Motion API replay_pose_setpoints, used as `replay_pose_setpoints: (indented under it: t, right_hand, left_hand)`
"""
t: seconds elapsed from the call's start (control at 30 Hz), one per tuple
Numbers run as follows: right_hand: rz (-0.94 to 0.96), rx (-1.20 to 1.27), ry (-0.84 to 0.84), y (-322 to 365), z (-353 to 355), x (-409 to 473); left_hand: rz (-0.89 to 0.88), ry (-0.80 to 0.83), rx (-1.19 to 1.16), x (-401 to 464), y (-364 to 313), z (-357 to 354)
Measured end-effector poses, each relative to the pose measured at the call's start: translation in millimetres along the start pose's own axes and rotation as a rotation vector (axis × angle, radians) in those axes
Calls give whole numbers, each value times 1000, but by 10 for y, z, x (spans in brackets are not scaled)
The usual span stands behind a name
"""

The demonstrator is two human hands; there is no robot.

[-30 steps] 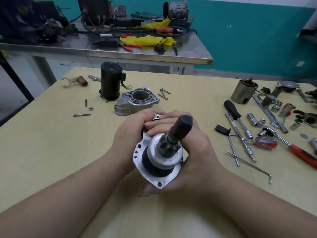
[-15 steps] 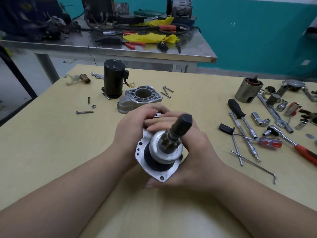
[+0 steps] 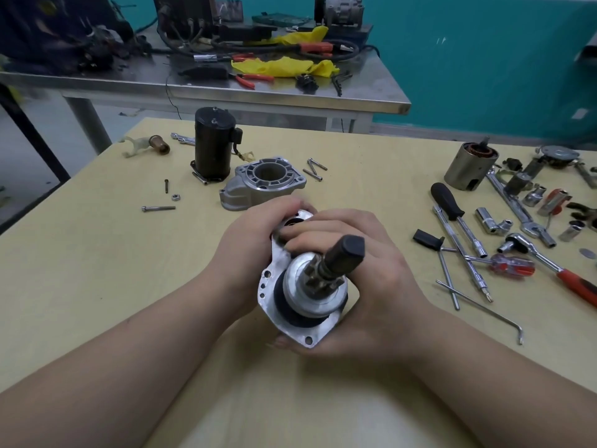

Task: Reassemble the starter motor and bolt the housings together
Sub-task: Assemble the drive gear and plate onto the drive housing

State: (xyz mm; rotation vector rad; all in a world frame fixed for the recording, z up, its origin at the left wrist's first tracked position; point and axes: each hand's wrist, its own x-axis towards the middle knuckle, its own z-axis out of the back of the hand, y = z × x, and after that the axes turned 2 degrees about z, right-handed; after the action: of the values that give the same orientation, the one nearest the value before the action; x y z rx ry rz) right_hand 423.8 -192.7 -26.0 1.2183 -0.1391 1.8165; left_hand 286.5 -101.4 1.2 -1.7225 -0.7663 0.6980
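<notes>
Both hands hold a silver aluminium housing plate (image 3: 280,305) with a pinion gear and a dark shaft (image 3: 344,253) sticking up toward me. My left hand (image 3: 248,250) grips the plate's left and far edge. My right hand (image 3: 378,286) cups it from the right and underneath, its fingers curled over the plate's far end. On the yellow table (image 3: 97,270) beyond lie the grey nose housing (image 3: 261,182), the black motor cylinder (image 3: 213,147), two long bolts (image 3: 315,168), a bolt (image 3: 158,208), a nut (image 3: 175,197) and a small screw (image 3: 166,185).
To the right lie a black-handled driver (image 3: 447,202), sockets (image 3: 491,221), a ratchet with an orange grip (image 3: 562,273), a red screwdriver (image 3: 510,265), bent rods (image 3: 481,305) and a metal field casing (image 3: 470,169). A fork lever and copper plunger (image 3: 148,145) lie far left. A cluttered steel bench (image 3: 258,92) stands behind.
The assembly has tilted and turned slightly in my hands; its far end now shows more between my fingers. Both hands keep their hold.
</notes>
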Motion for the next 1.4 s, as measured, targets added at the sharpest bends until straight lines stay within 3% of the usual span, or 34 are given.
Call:
replay_pose_setpoints:
  t: [0.3, 0.43, 0.57, 0.67, 0.87, 1.13, 1.3, 1.4]
  right_hand:
    - [-54, 61, 62, 9, 143, 6]
    - [-158, 93, 74, -52, 177, -17]
    - [-235, 115, 60, -30, 159, -12]
    - [-313, 219, 77, 1, 174, -1]
    - [-159, 67, 75, -1, 82, -11]
    - [-62, -9, 165, -67, 61, -28]
    - [-115, 0, 176, -62, 79, -40]
    - [-167, 58, 245, -58, 128, -30]
  left_hand:
    - [72, 40, 193, 191, 25, -13]
    - [33, -15, 142, 255, 103, -32]
    - [194, -27, -167, 207, 100, -34]
    - [167, -23, -127, 178, 80, -47]
    - [66, -7, -233, 191, 45, -45]
    - [-54, 63, -33, 203, 126, 97]
    - [-140, -23, 283, 263, 176, 165]
    - [-113, -67, 231, 274, 238, 190]
